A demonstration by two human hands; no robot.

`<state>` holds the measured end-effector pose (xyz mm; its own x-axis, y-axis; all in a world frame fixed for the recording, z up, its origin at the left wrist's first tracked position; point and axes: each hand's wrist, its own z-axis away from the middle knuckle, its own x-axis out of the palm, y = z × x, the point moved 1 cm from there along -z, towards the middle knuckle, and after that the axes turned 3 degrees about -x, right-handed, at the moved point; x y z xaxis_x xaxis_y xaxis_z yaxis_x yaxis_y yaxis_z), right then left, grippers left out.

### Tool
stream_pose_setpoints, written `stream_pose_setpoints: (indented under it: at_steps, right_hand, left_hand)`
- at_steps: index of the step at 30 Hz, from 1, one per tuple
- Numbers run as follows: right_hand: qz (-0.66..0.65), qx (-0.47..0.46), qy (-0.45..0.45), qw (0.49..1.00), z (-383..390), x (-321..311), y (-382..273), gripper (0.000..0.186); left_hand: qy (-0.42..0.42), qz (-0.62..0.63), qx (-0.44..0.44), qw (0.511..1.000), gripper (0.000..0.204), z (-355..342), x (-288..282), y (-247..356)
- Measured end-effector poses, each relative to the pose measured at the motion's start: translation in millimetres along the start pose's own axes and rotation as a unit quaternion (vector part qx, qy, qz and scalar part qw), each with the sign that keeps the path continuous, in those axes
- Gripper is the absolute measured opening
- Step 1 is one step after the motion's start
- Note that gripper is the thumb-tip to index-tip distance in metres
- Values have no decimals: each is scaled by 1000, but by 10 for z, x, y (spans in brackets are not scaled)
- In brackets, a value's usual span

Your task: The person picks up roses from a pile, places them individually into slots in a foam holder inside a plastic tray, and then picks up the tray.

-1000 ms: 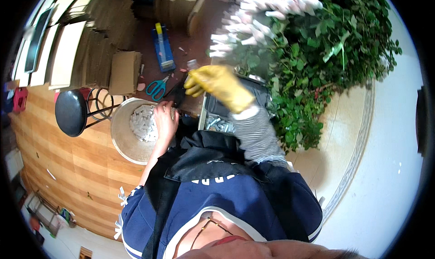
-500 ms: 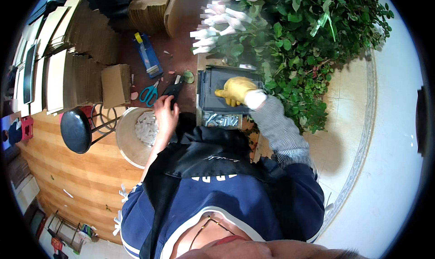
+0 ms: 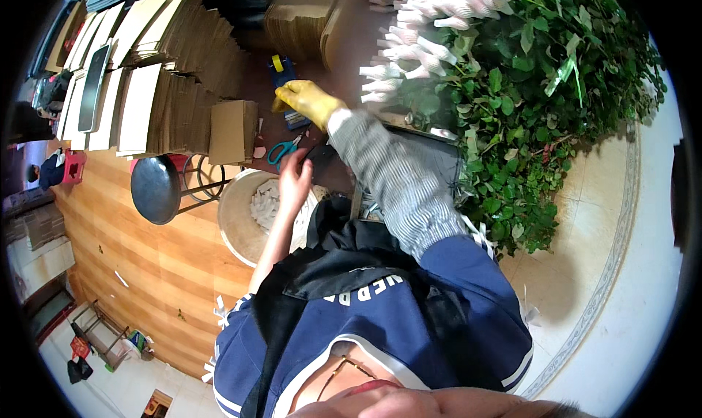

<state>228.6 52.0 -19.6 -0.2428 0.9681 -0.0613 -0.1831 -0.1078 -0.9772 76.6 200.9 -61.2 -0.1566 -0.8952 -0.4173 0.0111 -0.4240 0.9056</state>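
Observation:
My right hand (image 3: 306, 100), in a yellow glove with a striped sleeve, reaches left across the dark red table. Its curled fingers lie over the near end of a blue tool with a yellow tip (image 3: 280, 68); an actual grip is not visible. My bare left hand (image 3: 295, 175) is closed around a small black tool (image 3: 319, 155) above the rim of a pale bucket (image 3: 232, 224) that holds white scraps. Teal-handled scissors (image 3: 282, 149) lie just beyond my left hand.
Rose stems with netted buds (image 3: 431, 30) and thick green leaves (image 3: 541, 103) fill the right. Stacks of flat cardboard (image 3: 175, 74) line the left of the table. A black round stool (image 3: 155, 189) stands beside the bucket on wooden flooring. My arm partly covers a dark tray (image 3: 439, 136).
My right hand has left the dark tray and swung up and left to the blue tool. My left hand has stayed over the bucket with the black tool. The view has shifted slightly.

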Motion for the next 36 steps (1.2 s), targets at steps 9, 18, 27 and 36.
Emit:
stream_pose_setpoints:
  at_steps: [9, 18, 27, 36]
  right_hand:
    - [129, 125, -84, 980, 2231, 712, 177, 29]
    - [59, -151, 15, 987, 2536, 63, -435, 18]
    - [-188, 61, 279, 940, 4223, -1035, -241, 27]
    - [-326, 69, 433, 837, 4548, -1336, -14, 31]
  left_hand:
    - [-171, 155, -180, 956, 41, -794, -274, -149]
    - [-377, 182, -240, 876, 30, -764, 309, 338]
    - [-394, -236, 158, 874, 31, -847, 1321, 2377]
    - [-400, -512, 259, 715, 37, -786, 3115, 2321]
